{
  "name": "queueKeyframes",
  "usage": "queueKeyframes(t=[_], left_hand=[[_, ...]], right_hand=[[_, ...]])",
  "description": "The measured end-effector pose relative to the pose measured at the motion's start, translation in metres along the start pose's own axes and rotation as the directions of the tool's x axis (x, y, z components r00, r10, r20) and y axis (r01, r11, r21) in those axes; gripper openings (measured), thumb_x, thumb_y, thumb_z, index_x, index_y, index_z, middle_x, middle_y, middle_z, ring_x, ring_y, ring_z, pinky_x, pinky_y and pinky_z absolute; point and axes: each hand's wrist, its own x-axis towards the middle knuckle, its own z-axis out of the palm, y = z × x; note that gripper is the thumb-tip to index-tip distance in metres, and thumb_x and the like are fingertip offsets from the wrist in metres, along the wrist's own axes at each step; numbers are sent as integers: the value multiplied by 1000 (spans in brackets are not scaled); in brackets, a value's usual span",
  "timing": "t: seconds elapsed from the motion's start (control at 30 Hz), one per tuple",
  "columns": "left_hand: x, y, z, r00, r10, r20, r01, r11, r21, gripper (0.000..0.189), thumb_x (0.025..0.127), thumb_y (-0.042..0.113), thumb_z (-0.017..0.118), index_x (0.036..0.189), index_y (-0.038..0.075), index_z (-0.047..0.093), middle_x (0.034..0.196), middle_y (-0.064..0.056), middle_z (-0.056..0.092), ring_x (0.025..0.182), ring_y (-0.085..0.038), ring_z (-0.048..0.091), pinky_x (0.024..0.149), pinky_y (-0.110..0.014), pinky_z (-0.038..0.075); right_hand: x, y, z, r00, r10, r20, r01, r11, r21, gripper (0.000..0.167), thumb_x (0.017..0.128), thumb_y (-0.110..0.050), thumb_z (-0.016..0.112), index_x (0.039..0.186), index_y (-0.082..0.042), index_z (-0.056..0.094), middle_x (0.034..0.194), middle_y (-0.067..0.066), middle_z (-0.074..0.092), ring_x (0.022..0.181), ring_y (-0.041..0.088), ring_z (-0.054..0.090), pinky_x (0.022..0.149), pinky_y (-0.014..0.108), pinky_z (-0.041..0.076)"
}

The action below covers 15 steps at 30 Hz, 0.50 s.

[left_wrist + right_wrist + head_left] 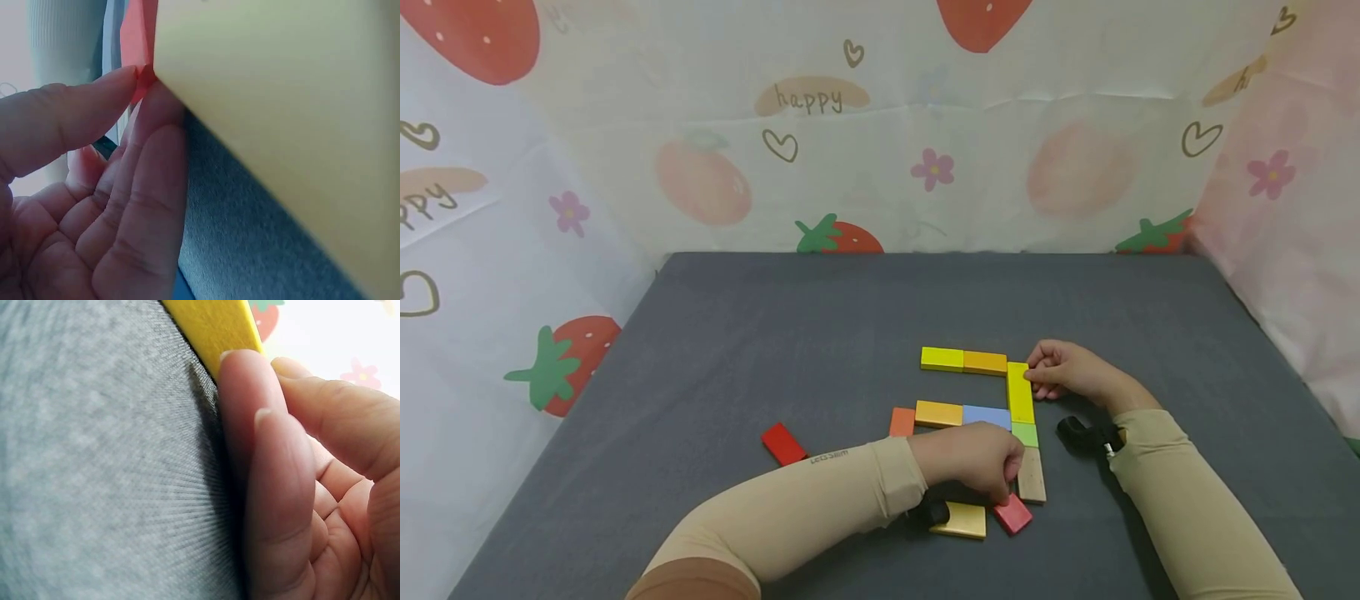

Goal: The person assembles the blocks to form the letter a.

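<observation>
My left hand (981, 458) pinches a pinkish-red block (1013, 515) at the near end of a block layout. In the left wrist view, thumb and fingertips meet at the edge of this red block (136, 40), beside the large pale yellow face of another block (281, 94). My right hand (1078, 373) has its curled fingertips and thumb at the far right edge of a bright yellow block (1019, 392). Up close in the right wrist view, the index finger lies against the side of that yellow block (219, 328), the thumb just behind.
Below the yellow block come a green block (1024, 434) and a bare wood block (1031, 477). Leftward lie a blue block (987, 417), a golden block (938, 413) and an orange-red block (902, 422). Farther left sits a red block (784, 444). A grey cloth (760, 333) covers the table.
</observation>
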Motion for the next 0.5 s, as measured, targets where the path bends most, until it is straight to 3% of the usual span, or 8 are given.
queueKeyframes(t=[0.3,0.5], left_hand=[[2,2,2,1000,17,11,-17,1000,18,25,82,18,79,73,18,56,70,4,55,67,-10,51,57,-21,39],[-4,-11,1,999,49,16,-49,999,6,18,82,20,79,79,20,61,74,7,58,68,-8,50,59,-20,40]], right_hand=[[-1,-1,0,1000,10,-6,-10,1000,4,21,96,-17,61,105,0,51,75,-2,65,64,10,62,61,24,53],[-1,-3,1,1000,12,-10,-12,1000,2,23,96,-17,61,107,0,51,76,-2,65,64,10,62,62,24,53]])
